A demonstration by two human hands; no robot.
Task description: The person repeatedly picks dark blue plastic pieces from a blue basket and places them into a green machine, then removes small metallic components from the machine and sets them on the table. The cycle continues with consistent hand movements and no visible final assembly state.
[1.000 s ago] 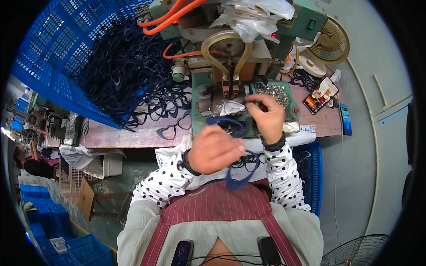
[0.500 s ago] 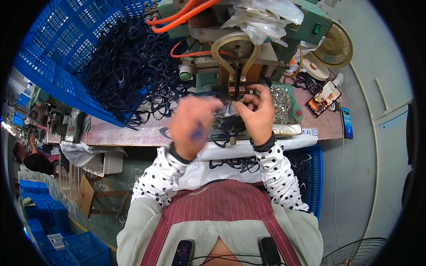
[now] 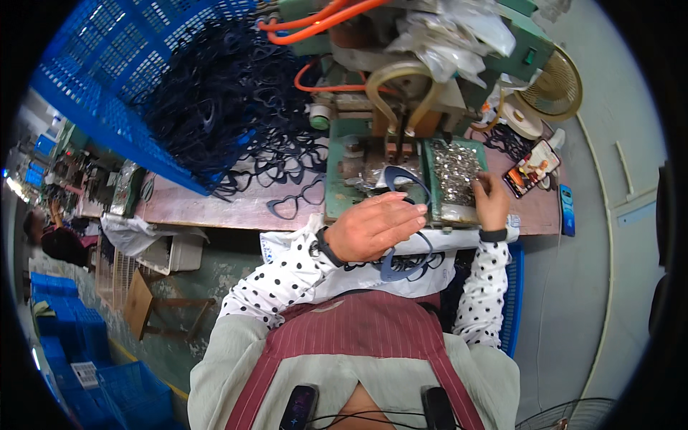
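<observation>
My left hand is closed on a dark blue spectacle frame, held upright so one rim shows above the fingers and the other below. It hovers just in front of the green press machine. My right hand reaches with bent fingertips into small shiny metal parts in a green tray. Whether a part is between those fingers cannot be made out. Another dark spectacle frame lies on the table left of the press.
A blue basket tips toward the table, heaped with dark frames. At the right are a phone, a fan and a blue case. Orange hoses run above. White sheeting covers the table's front edge.
My hands have come away from the press. The left now holds the spectacle frame nearer to me; the right has shifted rightward to the metal parts. The view has shifted slightly.
</observation>
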